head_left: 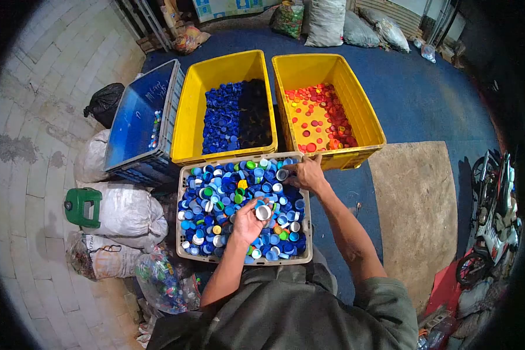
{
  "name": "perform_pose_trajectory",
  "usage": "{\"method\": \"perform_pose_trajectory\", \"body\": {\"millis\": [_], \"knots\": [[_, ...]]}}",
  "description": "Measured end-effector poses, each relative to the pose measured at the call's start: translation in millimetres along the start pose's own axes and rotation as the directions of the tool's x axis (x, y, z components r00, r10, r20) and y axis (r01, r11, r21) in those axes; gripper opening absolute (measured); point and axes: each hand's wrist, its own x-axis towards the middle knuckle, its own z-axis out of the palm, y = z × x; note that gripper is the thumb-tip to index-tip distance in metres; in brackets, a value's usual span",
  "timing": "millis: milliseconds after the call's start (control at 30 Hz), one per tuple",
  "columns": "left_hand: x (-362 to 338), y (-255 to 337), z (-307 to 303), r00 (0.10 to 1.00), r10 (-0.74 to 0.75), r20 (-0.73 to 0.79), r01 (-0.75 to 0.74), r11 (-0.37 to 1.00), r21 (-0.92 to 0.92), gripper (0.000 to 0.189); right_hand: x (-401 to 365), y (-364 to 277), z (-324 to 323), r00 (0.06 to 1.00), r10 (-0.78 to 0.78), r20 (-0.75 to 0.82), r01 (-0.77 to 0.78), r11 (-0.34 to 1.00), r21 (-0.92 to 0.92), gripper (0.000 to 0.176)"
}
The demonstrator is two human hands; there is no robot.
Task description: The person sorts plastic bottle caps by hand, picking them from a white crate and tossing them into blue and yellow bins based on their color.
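Observation:
A beige crate (242, 261) in front of me is filled with plastic bottle caps, mostly blue, with some white, green, orange and yellow ones. Over the middle of the heap, my left hand (248, 224) is turned palm up with its fingers curled round a white bottle cap (263, 212). My right hand (307, 174) is at the crate's far right corner. Its fingertips close on a pale, greyish bottle cap (282, 174) just above the heap; part of its grip is hidden by the fingers.
Beyond the crate stand a yellow bin (184, 143) with blue and black caps and another yellow bin (356, 111) with red and orange caps. A blue bin (125, 128) is at the left. Sacks (125, 210), a green jerrycan (83, 207) and a bag of caps (160, 280) line the left wall.

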Motion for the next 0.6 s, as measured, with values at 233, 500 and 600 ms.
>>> {"method": "perform_pose_trajectory", "body": {"millis": [233,500,600], "knots": [[2.6,-4.6,-5.6,1.000,-0.011,-0.029,0.010,0.999,-0.037,0.027,-3.1,-11.2,0.9,0.998,0.040,-0.047,-0.037,0.997,0.061,0.043],[1.7,-3.1,-16.5,1.000,-0.012,-0.001,0.012,0.997,-0.071,0.027,0.1,-15.4,27.6,0.995,0.044,-0.086,-0.036,0.994,0.101,0.047],[-2.8,1.9,-19.4,1.000,0.019,0.016,-0.017,0.993,-0.114,0.029,-5.4,-20.8,20.5,0.977,0.166,-0.132,-0.124,0.953,0.277,0.052]]}}
